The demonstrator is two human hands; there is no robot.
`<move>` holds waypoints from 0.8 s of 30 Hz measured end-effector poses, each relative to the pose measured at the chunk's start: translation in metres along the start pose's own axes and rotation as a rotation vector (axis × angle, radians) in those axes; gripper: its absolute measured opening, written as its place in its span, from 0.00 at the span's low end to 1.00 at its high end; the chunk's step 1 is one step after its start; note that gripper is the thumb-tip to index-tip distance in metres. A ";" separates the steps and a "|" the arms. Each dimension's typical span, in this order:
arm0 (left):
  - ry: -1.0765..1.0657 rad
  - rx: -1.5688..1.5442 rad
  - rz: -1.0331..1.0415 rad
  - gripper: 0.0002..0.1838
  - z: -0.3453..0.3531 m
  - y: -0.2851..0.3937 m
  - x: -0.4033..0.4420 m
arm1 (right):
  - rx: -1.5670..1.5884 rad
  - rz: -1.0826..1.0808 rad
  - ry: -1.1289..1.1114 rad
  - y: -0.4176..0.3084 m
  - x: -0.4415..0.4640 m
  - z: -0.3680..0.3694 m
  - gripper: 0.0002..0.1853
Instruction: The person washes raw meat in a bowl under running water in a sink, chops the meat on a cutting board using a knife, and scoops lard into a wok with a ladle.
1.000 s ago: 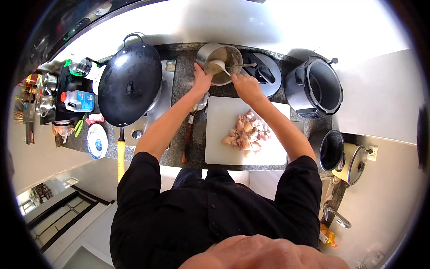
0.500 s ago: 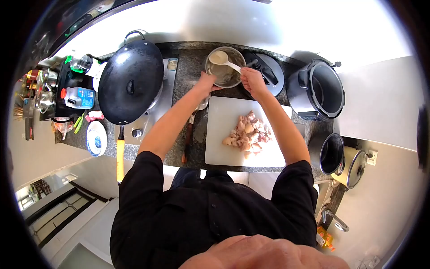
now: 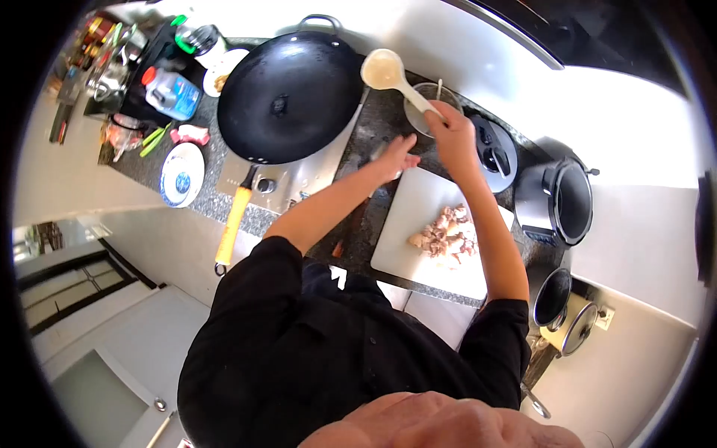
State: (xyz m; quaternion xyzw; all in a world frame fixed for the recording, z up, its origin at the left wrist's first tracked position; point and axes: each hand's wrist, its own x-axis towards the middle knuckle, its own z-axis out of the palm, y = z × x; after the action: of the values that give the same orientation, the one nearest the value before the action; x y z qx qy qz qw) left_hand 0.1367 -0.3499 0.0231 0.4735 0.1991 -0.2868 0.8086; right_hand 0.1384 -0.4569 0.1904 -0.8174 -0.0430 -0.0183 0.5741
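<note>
My right hand [image 3: 452, 134] is closed around the handle of a white ladle [image 3: 411, 91]. Something pale lies in the ladle's cup, which is up to the right of the wok [image 3: 299, 82]. Behind the ladle handle stands a bowl [image 3: 454, 95], partly covered by my right hand; a thin pale stick-like thing pokes up from it. My left hand [image 3: 396, 157] is empty, fingers apart, over the counter near the top corner of a white cutting board [image 3: 396, 224]. Chopped raw meat [image 3: 441, 237] is heaped on that board.
The wok sits on the stove [image 3: 306, 175], its yellow handle [image 3: 235, 220] jutting past the counter edge. An open pressure cooker [image 3: 553, 201] and its lid [image 3: 502, 153] are on the right. Left are a blue-labelled jug [image 3: 173, 95] and a blue-patterned plate [image 3: 181, 175].
The ladle has come up out of the bowl and moved left toward the wok in my right hand. My left hand has let go of the bowl. The view has turned leftward.
</note>
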 end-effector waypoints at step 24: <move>-0.099 -0.157 -0.034 0.16 -0.205 -0.042 -0.181 | -0.288 0.305 -0.283 -0.043 0.058 0.128 0.10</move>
State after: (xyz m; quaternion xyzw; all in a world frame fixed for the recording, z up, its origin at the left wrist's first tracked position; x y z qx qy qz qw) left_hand -0.0379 -0.1362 0.0064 0.3903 0.1889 -0.3070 0.8472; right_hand 0.1897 -0.3193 0.1918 -0.8823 0.0038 0.1772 0.4361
